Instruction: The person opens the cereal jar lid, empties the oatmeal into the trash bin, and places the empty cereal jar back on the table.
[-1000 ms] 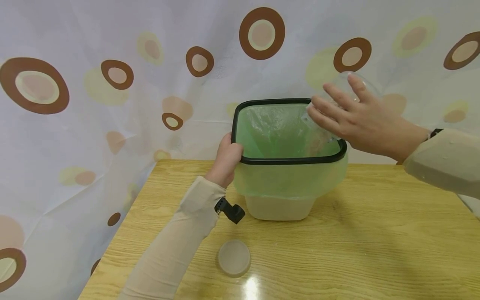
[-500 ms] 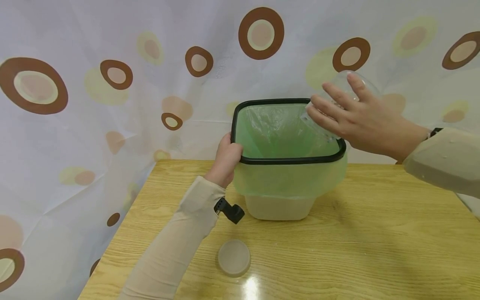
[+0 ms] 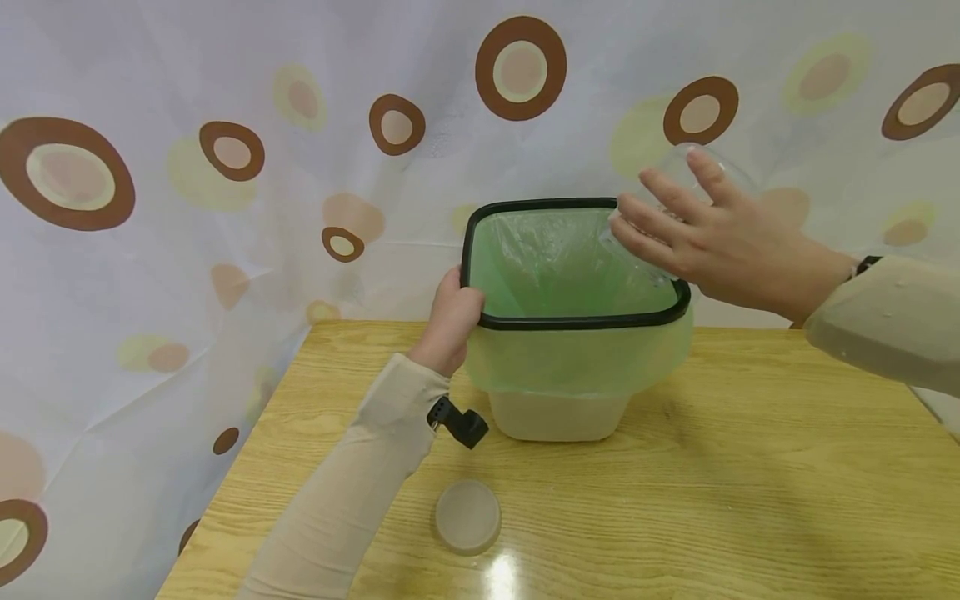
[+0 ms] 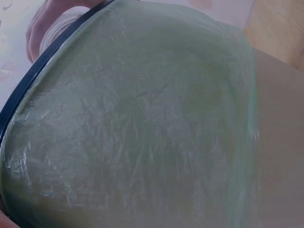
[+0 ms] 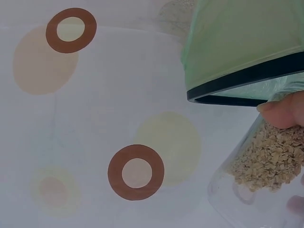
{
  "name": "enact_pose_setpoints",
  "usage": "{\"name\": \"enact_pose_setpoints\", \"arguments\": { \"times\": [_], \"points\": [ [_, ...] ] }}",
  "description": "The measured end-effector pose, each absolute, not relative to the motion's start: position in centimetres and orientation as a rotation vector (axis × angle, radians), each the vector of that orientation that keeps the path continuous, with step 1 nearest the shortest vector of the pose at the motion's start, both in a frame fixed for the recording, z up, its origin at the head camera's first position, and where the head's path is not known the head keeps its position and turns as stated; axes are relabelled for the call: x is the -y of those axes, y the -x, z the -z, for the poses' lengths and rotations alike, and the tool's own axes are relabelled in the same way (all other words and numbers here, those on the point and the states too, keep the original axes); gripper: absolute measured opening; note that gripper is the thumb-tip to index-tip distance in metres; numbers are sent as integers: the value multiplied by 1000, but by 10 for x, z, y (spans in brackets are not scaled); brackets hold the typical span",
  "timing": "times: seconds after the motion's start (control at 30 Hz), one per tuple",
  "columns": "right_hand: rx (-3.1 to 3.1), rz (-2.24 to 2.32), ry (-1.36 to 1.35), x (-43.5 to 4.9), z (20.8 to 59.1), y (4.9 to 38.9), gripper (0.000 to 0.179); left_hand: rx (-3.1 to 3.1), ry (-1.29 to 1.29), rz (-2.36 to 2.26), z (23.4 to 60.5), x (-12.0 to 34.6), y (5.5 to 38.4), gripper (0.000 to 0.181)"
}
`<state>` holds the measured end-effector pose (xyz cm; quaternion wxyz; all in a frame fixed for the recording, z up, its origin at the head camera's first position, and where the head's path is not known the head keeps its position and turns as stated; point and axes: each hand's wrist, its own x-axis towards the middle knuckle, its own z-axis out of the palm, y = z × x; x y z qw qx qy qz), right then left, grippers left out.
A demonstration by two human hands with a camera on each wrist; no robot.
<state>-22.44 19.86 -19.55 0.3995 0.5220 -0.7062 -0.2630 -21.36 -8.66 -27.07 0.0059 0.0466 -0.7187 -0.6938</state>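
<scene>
My left hand (image 3: 453, 321) grips the near left corner of a bin's black rim (image 3: 585, 322), thumb over the top. A green plastic bag (image 3: 555, 258) lines the pale bin (image 3: 561, 417) and folds down outside it. Above the rim's right side, my right hand (image 3: 693, 221) holds a clear jar (image 5: 228, 194), tilted with its mouth down into the bin. Oat flakes (image 5: 273, 159) lie along the jar's lower side in the right wrist view. From the left wrist view, the bag's outer fold (image 4: 142, 114) fills most of the picture and hides the bin's inside.
A round beige lid (image 3: 468, 517) lies on the wooden table (image 3: 712, 500), in front of the bin. Behind the table hangs a white curtain (image 3: 435, 50) with brown and yellow circles. The bin stands near the table's back edge.
A faint brownish patch below the jar's mouth, seen in the bag a second ago, no longer shows. My right hand has shifted very slightly left with the jar; my left hand keeps its grip.
</scene>
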Motion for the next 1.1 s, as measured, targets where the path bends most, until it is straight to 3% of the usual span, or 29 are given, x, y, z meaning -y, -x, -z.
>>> {"name": "enact_pose_setpoints", "arguments": {
  "times": [1.1],
  "points": [
    [1790,779,-1321,-197,191,222,80,2243,-116,2178,270,87,212,66]
  ]
}}
